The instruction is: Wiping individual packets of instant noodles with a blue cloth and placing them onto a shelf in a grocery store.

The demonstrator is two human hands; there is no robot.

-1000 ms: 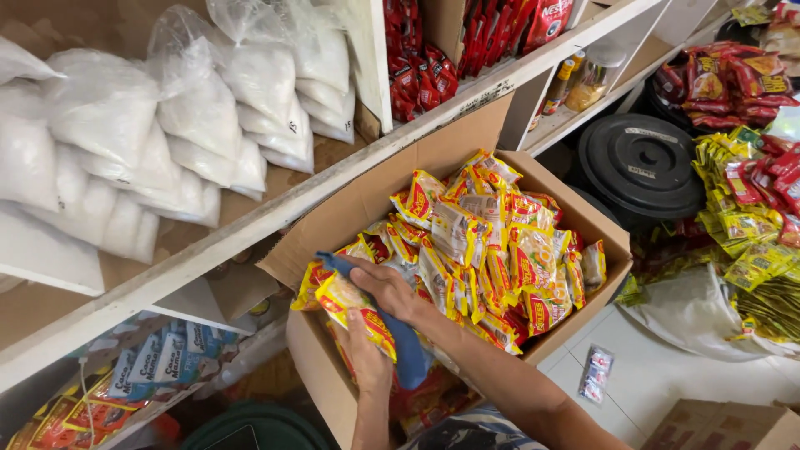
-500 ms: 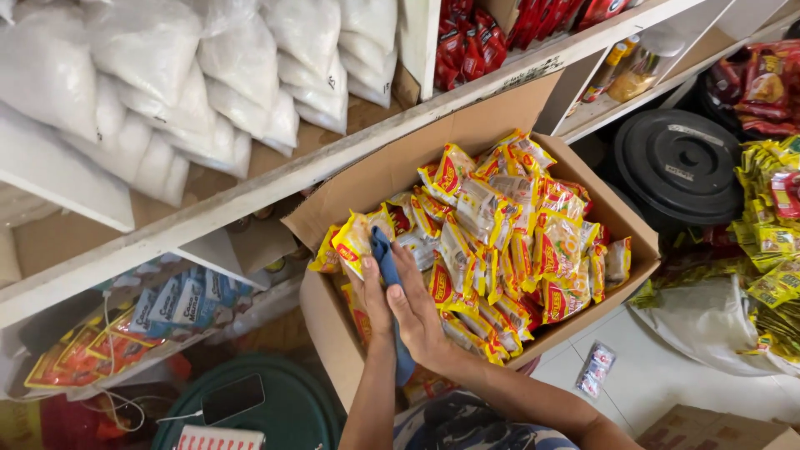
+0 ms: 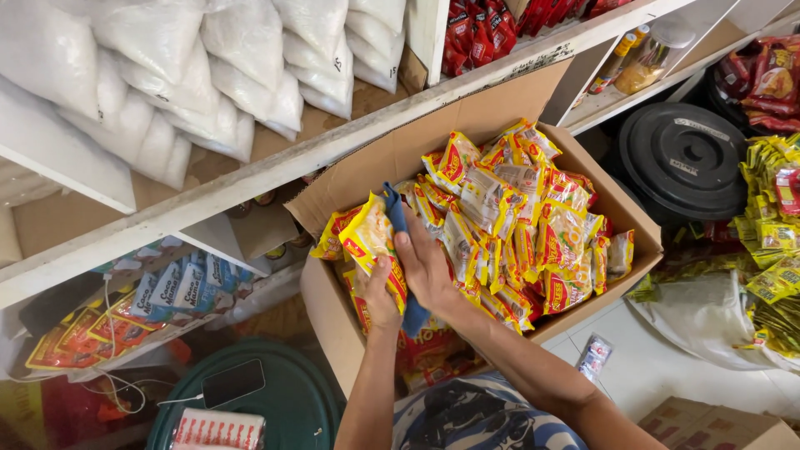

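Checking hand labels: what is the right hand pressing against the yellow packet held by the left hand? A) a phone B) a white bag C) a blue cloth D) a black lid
C: the right hand lies flat on a blue cloth that runs along the yellow packet gripped by the left hand, above the cardboard box.
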